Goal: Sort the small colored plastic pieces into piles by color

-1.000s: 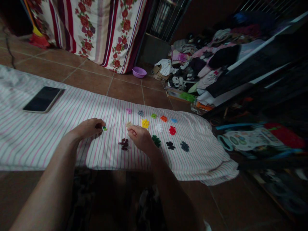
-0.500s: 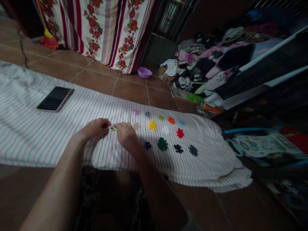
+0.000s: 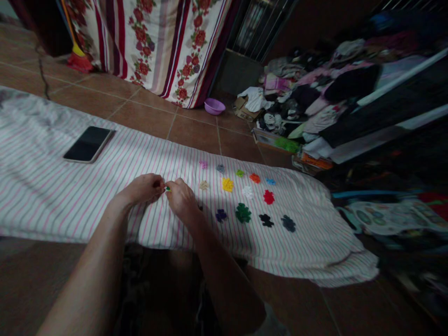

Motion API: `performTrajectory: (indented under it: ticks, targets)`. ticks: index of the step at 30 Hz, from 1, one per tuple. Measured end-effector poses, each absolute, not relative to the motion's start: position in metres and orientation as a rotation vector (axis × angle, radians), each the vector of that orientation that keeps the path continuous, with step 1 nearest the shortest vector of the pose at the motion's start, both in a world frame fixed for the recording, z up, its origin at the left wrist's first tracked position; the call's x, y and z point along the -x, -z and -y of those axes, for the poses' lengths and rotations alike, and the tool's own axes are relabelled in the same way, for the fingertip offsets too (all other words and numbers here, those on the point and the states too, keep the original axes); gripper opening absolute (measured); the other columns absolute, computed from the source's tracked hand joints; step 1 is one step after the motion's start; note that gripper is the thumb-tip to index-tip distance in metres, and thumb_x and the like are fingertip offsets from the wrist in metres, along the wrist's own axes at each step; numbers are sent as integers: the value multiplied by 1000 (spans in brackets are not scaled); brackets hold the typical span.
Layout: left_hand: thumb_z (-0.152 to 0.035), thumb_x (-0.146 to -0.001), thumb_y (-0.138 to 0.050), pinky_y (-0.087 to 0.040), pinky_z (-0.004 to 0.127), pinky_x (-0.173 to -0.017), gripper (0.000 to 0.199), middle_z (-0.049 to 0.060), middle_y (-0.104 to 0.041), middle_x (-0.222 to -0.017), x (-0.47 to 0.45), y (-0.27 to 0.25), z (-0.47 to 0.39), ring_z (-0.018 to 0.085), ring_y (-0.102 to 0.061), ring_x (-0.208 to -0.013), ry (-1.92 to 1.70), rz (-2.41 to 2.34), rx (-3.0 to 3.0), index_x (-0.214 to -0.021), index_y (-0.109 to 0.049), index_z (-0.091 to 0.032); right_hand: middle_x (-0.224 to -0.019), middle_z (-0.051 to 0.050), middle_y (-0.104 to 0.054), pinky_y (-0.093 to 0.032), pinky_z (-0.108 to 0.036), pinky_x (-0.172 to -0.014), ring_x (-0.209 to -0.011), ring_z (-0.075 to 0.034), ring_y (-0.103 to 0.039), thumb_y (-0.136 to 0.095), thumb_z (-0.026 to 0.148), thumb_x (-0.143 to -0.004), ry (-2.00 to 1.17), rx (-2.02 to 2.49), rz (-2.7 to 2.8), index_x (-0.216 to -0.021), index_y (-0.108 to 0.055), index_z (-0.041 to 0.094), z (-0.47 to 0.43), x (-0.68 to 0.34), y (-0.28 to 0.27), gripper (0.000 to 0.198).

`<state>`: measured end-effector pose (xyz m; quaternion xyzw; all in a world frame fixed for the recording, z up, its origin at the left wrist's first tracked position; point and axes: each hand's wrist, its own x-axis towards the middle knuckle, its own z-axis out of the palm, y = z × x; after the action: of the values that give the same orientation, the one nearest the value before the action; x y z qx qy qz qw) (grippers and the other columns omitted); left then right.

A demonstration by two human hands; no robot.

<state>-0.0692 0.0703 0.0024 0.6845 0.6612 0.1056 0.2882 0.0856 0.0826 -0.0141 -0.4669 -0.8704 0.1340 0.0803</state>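
My left hand (image 3: 149, 186) and my right hand (image 3: 181, 198) meet above the striped cloth, fingertips pinched close together. Between them is a tiny green piece (image 3: 168, 188) with a bit of yellow and white; its exact kind is too small to make out. Both hands seem to grip it. To the right lie small heaps of tiny coloured pieces, among them a beige heap (image 3: 204, 185), a yellow heap (image 3: 227, 184), a purple heap (image 3: 220, 215) and a dark green heap (image 3: 242, 213). Something dark beside my right wrist is mostly hidden.
A phone (image 3: 88, 144) lies on the striped cloth (image 3: 42, 186) at left. More heaps include a red heap (image 3: 269, 197) and a black heap (image 3: 266, 220). Beyond the cloth are a purple basin (image 3: 214, 106), a broom (image 3: 80, 60) and piled clothes.
The view has shifted slightly, so the scene sits further right. My fingertips are closer together, and the small piece shows less between them.
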Motion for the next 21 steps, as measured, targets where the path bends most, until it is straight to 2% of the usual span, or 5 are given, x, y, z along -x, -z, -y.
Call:
performTrajectory:
  ticks: [7, 12, 21]
  targets:
    - [-34, -79, -45, -37, 26, -63, 20, 2, -64, -68, 71, 1, -71, 14, -55, -63, -298, -1721, -1815, -77, -59, -19, -100, -7, -64, -43, -28, -82, -94, -18, -57, -43, 14, -90, -424, 1392, 2569, -102, -61, 19, -81, -85, 15, 23]
    - [-33, -78, -44, -37, 27, -63, 21, 2, -63, -66, 69, -2, -70, 14, -55, -63, -291, -1731, -1808, -76, -60, -19, -92, -5, -66, -42, -28, -79, -89, -17, -58, -45, 14, -87, -455, 1392, 2452, -102, -59, 19, -83, -87, 17, 22]
    - [-37, -83, -40, -36, 25, -60, 27, 1, -62, -61, 68, -4, -70, 13, -54, -57, -273, -1731, -1815, -67, -54, -20, -85, -4, -65, -43, -27, -77, -84, -16, -60, -46, 15, -88, -498, 1297, 2326, -96, -60, 19, -91, -101, 20, 16]
